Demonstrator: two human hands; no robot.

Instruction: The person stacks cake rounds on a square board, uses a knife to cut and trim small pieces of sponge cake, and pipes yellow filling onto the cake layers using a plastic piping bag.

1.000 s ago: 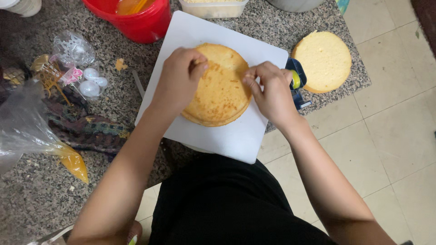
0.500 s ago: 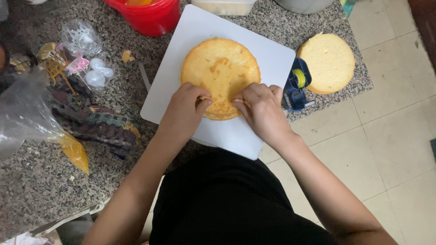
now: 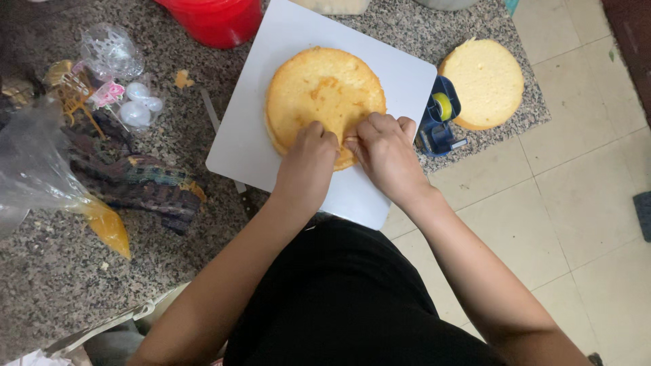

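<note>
From the head camera, a round yellow cake [image 3: 324, 95] lies on a white board [image 3: 251, 135] on the speckled granite counter [image 3: 61, 285]. Both hands rest on the cake's near edge, side by side. The left hand [image 3: 308, 159] is curled, fingers pinching the rim of the cake. The right hand [image 3: 386, 149] is closed too, fingertips pressing on the same edge, touching the left. A second cake [image 3: 485, 81] sits at the counter's corner, well apart, with a blue tape dispenser [image 3: 439, 118] between it and the board. A red bowl [image 3: 213, 20] stands behind the board. A clear plastic bag [image 3: 41, 169] lies to the left.
</note>
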